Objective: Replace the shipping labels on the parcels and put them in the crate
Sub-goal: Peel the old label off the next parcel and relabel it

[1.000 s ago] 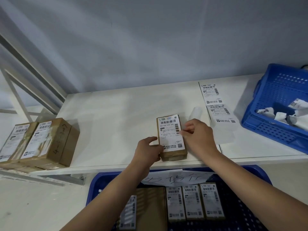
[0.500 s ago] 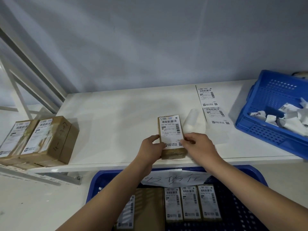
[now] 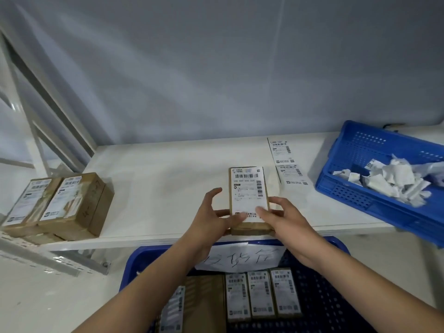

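Observation:
A small brown parcel (image 3: 248, 188) with a white shipping label on top lies near the front edge of the white table (image 3: 156, 179). My left hand (image 3: 211, 217) holds its near left corner, thumb on the label's lower edge. My right hand (image 3: 281, 217) grips the near right corner, thumb pressing on the label. Below the table edge stands a blue crate (image 3: 319, 284) holding several labelled parcels (image 3: 262, 294) and a handwritten paper sign (image 3: 242, 258).
A strip of fresh labels (image 3: 286, 162) lies on the table right of the parcel. A blue basket (image 3: 360, 188) with crumpled label scraps sits at the right. Two labelled brown boxes (image 3: 62, 203) wait at the table's left end, beside a white metal frame (image 3: 48, 111).
My right hand slid from the label's upper right side down to its near right corner. My left thumb moved onto the label's lower edge. The camera tilted.

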